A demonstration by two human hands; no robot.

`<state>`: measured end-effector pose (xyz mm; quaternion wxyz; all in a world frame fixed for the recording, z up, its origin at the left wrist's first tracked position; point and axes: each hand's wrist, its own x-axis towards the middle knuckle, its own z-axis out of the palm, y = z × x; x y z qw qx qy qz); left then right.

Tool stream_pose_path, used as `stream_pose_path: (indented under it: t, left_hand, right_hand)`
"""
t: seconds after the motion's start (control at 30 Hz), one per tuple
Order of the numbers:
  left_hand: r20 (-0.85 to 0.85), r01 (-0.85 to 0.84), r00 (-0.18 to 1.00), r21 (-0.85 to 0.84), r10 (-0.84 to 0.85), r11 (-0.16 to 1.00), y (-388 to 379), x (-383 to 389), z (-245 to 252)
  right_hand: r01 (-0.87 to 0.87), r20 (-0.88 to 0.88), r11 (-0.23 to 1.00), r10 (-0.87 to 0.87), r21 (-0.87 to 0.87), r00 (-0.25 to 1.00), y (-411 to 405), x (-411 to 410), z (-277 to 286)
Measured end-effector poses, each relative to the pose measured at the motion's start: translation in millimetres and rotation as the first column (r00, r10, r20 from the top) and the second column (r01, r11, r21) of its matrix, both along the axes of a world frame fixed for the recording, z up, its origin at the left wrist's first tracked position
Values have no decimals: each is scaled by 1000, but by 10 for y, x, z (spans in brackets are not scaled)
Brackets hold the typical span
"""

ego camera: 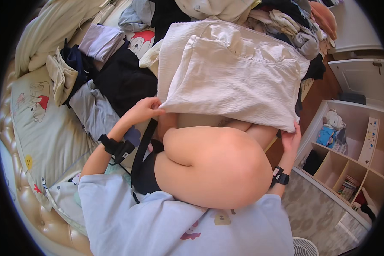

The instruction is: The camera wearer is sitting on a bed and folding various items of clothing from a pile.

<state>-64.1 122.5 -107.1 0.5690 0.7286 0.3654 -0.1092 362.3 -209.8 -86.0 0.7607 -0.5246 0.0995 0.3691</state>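
Observation:
A white textured garment (236,80) with a gathered neckline lies spread before me, partly folded over itself. My left hand (148,108) pinches its near left corner between thumb and fingers. At the near right corner my right hand (291,136) grips the hem. Between the two hands the near edge runs almost straight, just beyond my bent knee (233,153). Below the garment's edge part of my other leg shows; the rest is hidden under the cloth. A black band with a small device is strapped on each wrist.
Folded clothes lie to the left: a lilac piece (100,41), a beige one (61,75), a black one (128,80) and a grey one (91,102). A clothes heap (284,28) rises behind. A pillow (48,128) borders the tufted headboard (48,220). Open shelving (332,179) stands at right.

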Motion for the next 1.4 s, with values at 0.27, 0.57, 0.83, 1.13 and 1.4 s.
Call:
stream_pose_path:
  t: [0.27,0.57,0.83,1.13,1.4]
  left_hand:
    - [395,242,901,-118,-178,963,69,1160,795]
    - [345,164,923,-753,170,638,225,2579,1071]
    - [274,-99,907,-603,321,792,923,1712,834]
    - [311,-349,691,-647,653,678,1082,965,480]
    - [346,-515,776,-135,527,847,1075,803,241]
  right_hand:
    - [-39,339,992,77,-118,937,732,-168,752]
    - [-503,659,719,674,-481,334,1695,-1066,1339]
    - [-537,658,397,577,-744,-484,2489,-1961,863]
    - [-435,513,272,471,-858,-718,2521,-2473,377]
    - [-572,628,273,455,-773,-632,2475,-2210,278]
